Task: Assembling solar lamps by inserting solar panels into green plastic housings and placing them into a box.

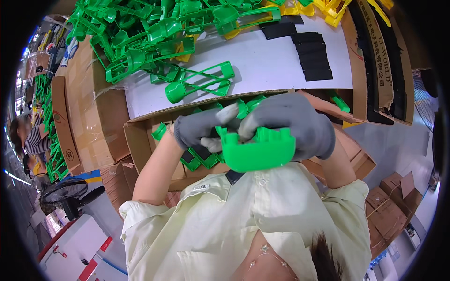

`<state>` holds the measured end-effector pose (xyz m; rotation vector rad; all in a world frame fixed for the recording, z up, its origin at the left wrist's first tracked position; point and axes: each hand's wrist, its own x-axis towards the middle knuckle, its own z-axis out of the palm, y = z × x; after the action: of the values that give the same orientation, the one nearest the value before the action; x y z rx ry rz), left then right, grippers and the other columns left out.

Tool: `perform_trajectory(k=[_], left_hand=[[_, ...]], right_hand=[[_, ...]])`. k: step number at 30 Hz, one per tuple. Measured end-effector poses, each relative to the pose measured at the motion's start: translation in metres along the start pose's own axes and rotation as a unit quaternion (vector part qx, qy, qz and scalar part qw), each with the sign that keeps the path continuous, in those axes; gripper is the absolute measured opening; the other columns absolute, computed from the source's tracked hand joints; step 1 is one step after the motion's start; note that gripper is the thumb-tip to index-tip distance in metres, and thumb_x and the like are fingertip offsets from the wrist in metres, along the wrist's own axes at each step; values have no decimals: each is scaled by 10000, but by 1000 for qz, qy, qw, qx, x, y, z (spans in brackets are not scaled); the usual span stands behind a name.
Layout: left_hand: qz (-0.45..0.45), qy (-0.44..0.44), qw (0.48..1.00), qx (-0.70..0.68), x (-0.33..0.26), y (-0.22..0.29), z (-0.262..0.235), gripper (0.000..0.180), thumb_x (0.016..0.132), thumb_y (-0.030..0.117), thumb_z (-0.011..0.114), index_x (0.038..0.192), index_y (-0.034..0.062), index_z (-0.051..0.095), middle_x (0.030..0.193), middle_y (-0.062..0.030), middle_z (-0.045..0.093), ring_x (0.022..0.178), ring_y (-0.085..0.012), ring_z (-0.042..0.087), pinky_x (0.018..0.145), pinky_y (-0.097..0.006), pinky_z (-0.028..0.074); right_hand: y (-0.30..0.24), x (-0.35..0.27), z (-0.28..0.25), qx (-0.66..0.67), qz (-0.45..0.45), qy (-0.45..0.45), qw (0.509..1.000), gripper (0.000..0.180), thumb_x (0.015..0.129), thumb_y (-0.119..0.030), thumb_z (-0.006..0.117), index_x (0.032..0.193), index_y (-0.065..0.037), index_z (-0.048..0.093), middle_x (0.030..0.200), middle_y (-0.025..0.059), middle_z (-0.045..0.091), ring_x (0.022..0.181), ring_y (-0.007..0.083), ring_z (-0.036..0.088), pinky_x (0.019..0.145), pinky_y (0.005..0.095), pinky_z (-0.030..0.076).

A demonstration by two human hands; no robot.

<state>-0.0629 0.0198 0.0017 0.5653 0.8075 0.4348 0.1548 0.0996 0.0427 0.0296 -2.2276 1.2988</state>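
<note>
Two gloved hands meet over a bright green plastic part, a curved, trough-like piece held just above the person's pale yellow shirt. The left hand, in a grey glove with pale fingertips, pinches the part's upper left edge with its fingers closed on it. The right hand wraps over the top and right end of the same part, fingers curled tight around it.

Directly behind the hands sits an open brown cardboard box holding more green plastic pieces and some black pieces; its flaps spread to both sides of the hands. Beyond the box lies the white table. On it, just past the left hand, rests a single green frame with crossed bars. Farther out on that side rises a big heap of green frames, with a few yellow frames at the far edge. Past the right hand, a row of flat black rectangles lies on the table.

To the right of these stands a tall brown carton with red and black print on its flap. Smaller taped brown boxes sit on the floor below the right hand's side.
</note>
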Motion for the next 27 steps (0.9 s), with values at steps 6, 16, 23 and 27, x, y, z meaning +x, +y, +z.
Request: perform_trajectory(k=[6,16,23,27], left_hand=[[129,-93,981,-111,3,-26,-3,448,880,404,557,1052,-10,550,773,-109,622,461,-80,510,367,-173,351],[271,237,927,-105,-2,-16,9,319,875,152,592,1128,-39,557,993,-143,645,799,-180,635,623,-212,507],[245,225,937,-107,5,-19,19,321,855,48,582,1150,-60,516,1001,-168,623,782,-251,664,590,-271,560],[245,218,937,-124,6,-19,24,305,863,39,568,1143,-69,513,1016,-171,616,802,-266,668,592,-271,563]], right_hand=[[-4,-7,1,-144,12,-9,989,266,702,-138,709,943,-45,643,873,82,648,641,234,619,605,293,516],[-11,-63,-22,-66,363,369,853,246,901,-154,541,1117,-39,526,734,42,604,498,28,460,445,170,355],[-14,-27,4,32,386,223,895,117,860,-81,578,948,-4,592,581,-1,550,454,12,440,419,171,327],[-9,-27,9,10,419,226,879,134,861,-84,580,968,-4,597,582,-7,538,467,10,426,429,178,327]])
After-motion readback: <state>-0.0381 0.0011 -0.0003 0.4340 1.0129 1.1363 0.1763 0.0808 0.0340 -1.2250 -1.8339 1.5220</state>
